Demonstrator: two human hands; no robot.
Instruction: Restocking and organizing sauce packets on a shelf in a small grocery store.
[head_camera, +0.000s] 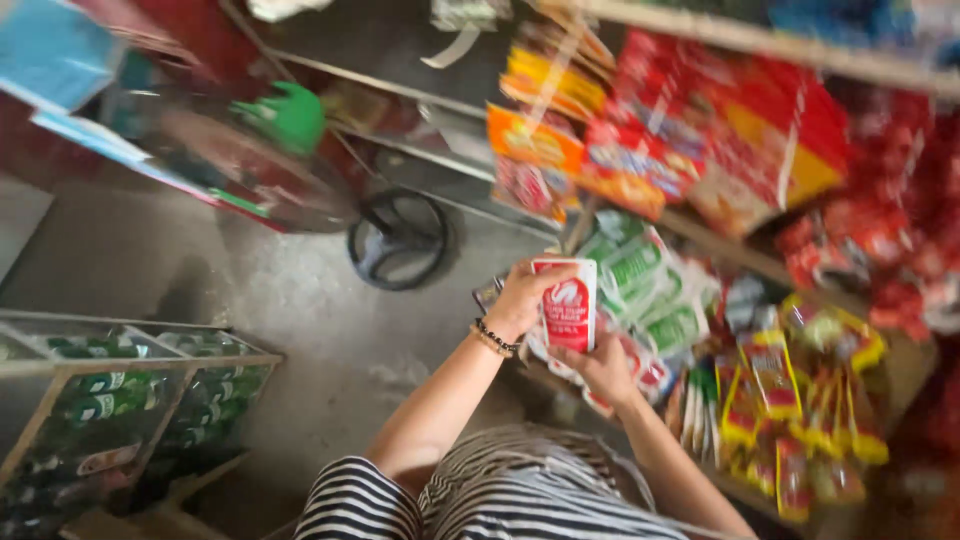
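Red and white packet (567, 305) held upright between both hands, out in front of a rack of hanging snack packets (790, 410). Left hand (520, 297), with a dark bead bracelet (495, 337) at the wrist, curled round the packet's upper left edge, thumb across the top. Right hand (600, 368) cupped under the bottom edge, fingers closed against the lower corner; more red and white packets (640, 375) bunched just behind and beneath it, though whether gripped by that hand or merely hanging there cannot be told through the blur. As for progress, judging only from how things lie: one packet lifted free of the display and turned face-up toward the eye, not yet set down anywhere and not yet put back; nothing in view to show a basket, bag or counter receiving it. Green and white packets (640, 275) just right of the held one, orange and red bags (640, 150) on the shelf above, yellow and red strips lower right. Off to the left, well apart from the hands, a glass case of green bottles (110, 400), a fan with a dark round base (398, 240) on bare concrete floor (300, 320). Striped shirt (480, 495) at the bottom edge.
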